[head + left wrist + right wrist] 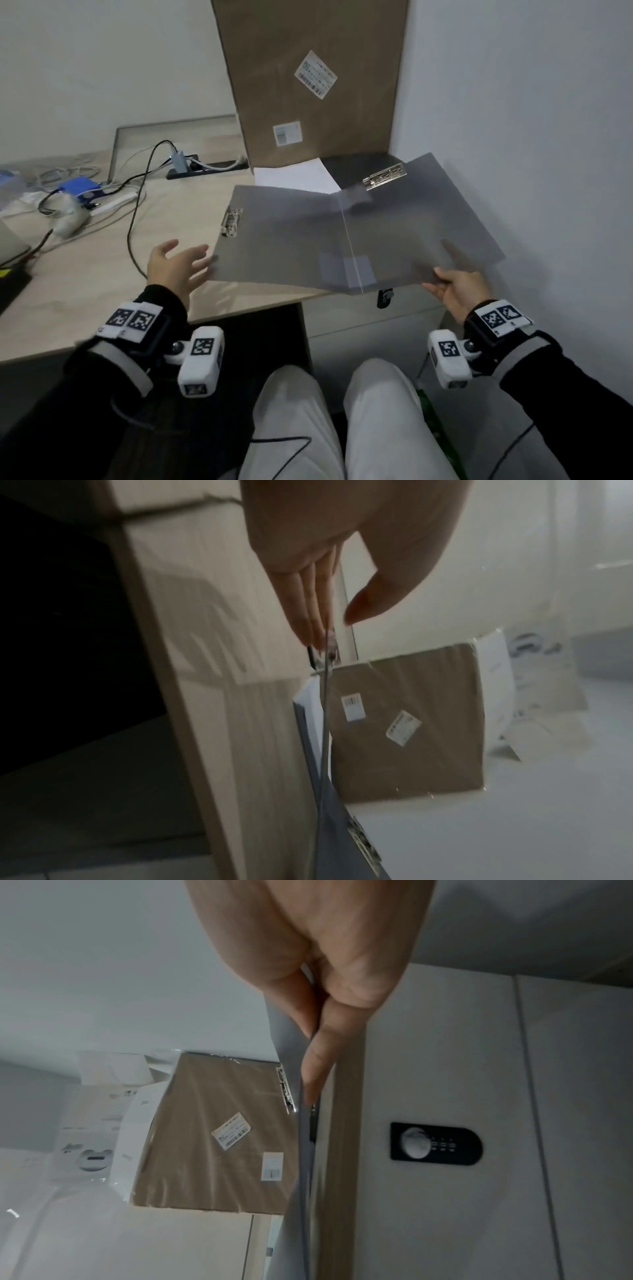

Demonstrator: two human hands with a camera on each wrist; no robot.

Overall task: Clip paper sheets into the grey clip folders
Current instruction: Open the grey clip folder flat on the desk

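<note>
Step in hand, I'd judge: getting grey folder (359, 236) open & flat at desk's (85, 294) right end; right hand (455, 289) pinches its near-right corner, left hand (174, 265) spread, holding nothing, at near-left corner; next: lay flat, fetch paper sheet (294, 176) just beyond.

A brown cardboard box (308, 78) stands by a power strip (205, 168) and tangled cables (137, 192).

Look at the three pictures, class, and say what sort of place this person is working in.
Most likely an office or workroom. A light wooden desk carries a power strip with tangled cables, a cabinet front beside it has a combination lock, and the right hand holds an open grey clip folder.
</note>
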